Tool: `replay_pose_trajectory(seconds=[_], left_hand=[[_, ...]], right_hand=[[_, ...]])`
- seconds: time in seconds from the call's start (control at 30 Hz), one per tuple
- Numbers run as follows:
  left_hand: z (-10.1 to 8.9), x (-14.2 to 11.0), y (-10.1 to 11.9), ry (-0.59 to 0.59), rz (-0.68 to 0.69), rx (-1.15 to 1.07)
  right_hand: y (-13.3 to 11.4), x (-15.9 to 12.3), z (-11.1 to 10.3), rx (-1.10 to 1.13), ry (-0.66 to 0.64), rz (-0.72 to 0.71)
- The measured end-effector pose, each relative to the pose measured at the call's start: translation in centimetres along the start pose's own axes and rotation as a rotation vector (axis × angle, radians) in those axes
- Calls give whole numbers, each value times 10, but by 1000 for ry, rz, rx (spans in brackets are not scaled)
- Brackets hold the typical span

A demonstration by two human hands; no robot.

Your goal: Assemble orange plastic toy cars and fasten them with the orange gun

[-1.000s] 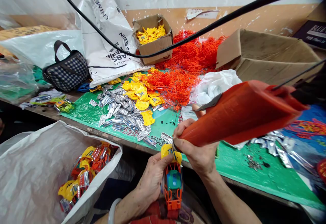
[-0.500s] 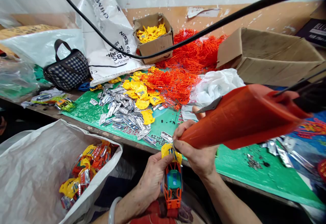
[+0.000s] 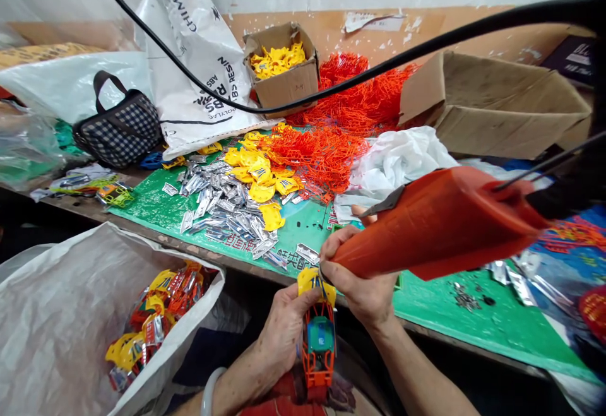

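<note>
My left hand (image 3: 284, 321) is closed around a toy car (image 3: 318, 353) with an orange lattice frame, a green middle part and a yellow front piece (image 3: 310, 283); the thumb presses on the yellow piece. Wrapped round the front end of a red electric screwdriver (image 3: 426, 226) is my right hand (image 3: 364, 286). The tool slants down to the yellow piece, where my fingers hide its tip. Its thick back end points right, close to the camera, with a dark lever (image 3: 386, 201) on top.
On the green tabletop (image 3: 156, 204) lie silver parts (image 3: 227, 204), yellow parts (image 3: 260, 170) and orange frames (image 3: 322, 157). An open white sack (image 3: 61, 315) with toy cars stands left. Cardboard boxes (image 3: 511, 129) sit behind. A black cable (image 3: 369, 74) crosses overhead.
The background has shifted slightly left in the view. Both hands keep their grips, with the screwdriver still against the front of the toy car.
</note>
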State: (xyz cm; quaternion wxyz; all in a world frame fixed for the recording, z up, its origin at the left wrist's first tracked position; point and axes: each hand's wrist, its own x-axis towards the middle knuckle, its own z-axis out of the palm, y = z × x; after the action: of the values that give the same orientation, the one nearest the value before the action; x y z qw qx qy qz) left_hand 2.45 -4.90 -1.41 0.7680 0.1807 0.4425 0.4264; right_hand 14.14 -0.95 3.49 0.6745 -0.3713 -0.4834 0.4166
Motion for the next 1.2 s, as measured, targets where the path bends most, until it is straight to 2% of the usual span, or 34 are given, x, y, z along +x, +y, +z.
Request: replay_pose_trajectory(seconds=[0.27, 0.4, 0.5, 0.57, 0.67, 0.87, 1.03, 1.2], left_hand=[[-1, 0, -2, 11, 17, 19], [-2, -1, 5, -5, -52, 20], [-4, -4, 9, 16, -119, 37], [-7, -5, 11, 11, -147, 61], [-10, -6, 13, 2, -160, 74], [-12, -4, 14, 17, -180, 95], [-12, -6, 13, 30, -187, 95], [-14, -7, 12, 40, -143, 138]], right_hand=[[2, -5, -2, 68, -1, 37], [-7, 4, -9, 137, 4, 33], [-5, 19, -17, 66, 120, -23], [2, 27, -23, 22, 168, 11], [16, 34, -28, -2, 164, 111], [23, 31, -25, -84, 177, 87], [22, 30, -24, -61, 164, 132], [26, 29, -25, -68, 173, 147]])
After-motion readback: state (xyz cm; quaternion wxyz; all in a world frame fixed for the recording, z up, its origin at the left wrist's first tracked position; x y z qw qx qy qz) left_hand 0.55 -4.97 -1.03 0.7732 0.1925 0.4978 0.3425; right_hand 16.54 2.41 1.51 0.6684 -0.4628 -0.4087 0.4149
